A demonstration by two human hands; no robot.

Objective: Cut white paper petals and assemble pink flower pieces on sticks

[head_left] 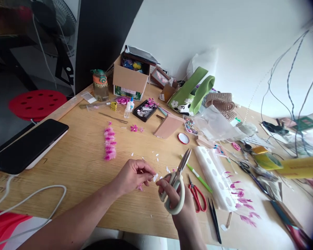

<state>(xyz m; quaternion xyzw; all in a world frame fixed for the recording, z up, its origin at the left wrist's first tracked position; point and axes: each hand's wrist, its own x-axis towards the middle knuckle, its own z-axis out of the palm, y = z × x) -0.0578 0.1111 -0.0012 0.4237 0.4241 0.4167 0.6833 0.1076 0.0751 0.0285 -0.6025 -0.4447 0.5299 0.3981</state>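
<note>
Between the pinched fingertips of my left hand (135, 176) is a small white petal-shaped piece (155, 177). My right hand (181, 205) grips a pair of scissors (177, 178) with cream handles, its blades pointing up and away from me. Its thumb and fingertips come close to the white piece; I cannot tell whether they touch it. Several white paper petals (167, 169) lie scattered on the wooden table (88, 194) around both hands. A bit of pink material (140, 187) shows just below my left fingers.
Right of my hands lie a green pen-like tool (200, 178), red-handled pliers (198, 198), black tweezers (214, 220) and a white dotted roll (214, 173). A pink fuzzy strip (110, 142) lies left. Farther back stand a cardboard box (130, 78), a jar (100, 88) and a green bag (189, 95).
</note>
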